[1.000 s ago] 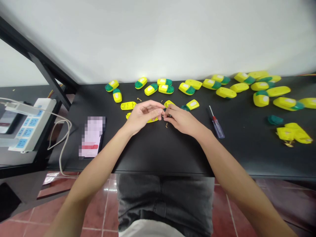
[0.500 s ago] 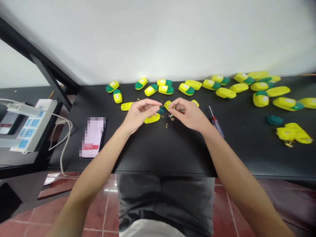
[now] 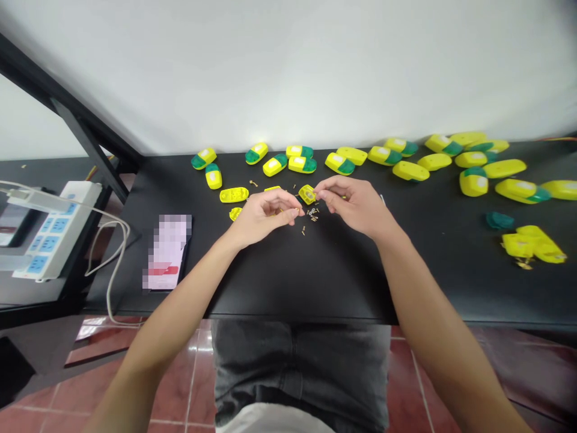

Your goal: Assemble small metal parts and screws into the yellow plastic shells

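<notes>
My left hand (image 3: 270,215) hovers over the middle of the black table, thumb and fingers pinched on something too small to make out. Beneath and behind it lie open yellow shell halves, partly covered. To the right, my right hand (image 3: 345,201) has its thumb and index finger together beside a small yellow shell (image 3: 307,194); what they grip, if anything, is too small to tell. Several small brass-coloured screws (image 3: 314,218) lie between the hands. An open yellow shell half (image 3: 234,195) rests left of my left hand.
Several yellow and green casings (image 3: 340,163) line the table's back. At the right lie a green cover (image 3: 499,220) and open yellow shells (image 3: 541,243). A phone (image 3: 169,252) and a white power strip (image 3: 58,231) with cables are at the left.
My left hand has moved slightly right and down, uncovering more of the shell half at its left. My right hand has shifted a little right and now hides most of the screwdriver.
</notes>
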`<action>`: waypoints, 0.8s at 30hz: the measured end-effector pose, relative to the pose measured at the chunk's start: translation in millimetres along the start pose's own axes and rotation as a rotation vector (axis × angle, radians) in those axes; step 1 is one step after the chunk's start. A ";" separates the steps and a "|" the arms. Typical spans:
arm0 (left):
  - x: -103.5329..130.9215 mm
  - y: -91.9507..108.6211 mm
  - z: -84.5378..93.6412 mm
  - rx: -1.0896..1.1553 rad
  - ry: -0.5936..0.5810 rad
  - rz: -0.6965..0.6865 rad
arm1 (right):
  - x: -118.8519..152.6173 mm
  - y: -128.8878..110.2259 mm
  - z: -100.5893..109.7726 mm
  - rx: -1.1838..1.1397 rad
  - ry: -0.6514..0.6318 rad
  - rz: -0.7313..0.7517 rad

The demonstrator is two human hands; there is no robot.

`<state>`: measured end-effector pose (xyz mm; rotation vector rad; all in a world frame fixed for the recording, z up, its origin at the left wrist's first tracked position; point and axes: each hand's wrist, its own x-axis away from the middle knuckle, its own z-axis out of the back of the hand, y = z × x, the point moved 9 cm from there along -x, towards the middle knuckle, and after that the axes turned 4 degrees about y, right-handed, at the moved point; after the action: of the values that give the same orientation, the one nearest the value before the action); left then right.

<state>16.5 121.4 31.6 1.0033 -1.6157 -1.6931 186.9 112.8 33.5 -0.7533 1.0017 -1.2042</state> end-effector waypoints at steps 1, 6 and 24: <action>-0.1 -0.7 0.4 -0.013 0.005 0.004 | -0.2 0.0 0.6 -0.018 -0.001 -0.010; 0.8 -3.7 0.7 -0.079 0.009 0.030 | -1.2 4.1 -0.5 -0.148 -0.026 -0.040; -3.8 -5.8 24.1 -0.019 0.189 0.006 | -0.7 -0.3 0.9 -0.234 -0.005 -0.060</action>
<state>-1.1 138.3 25.8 1.1121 -1.4762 -1.5559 187.6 113.4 34.3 -0.9750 1.1350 -1.1473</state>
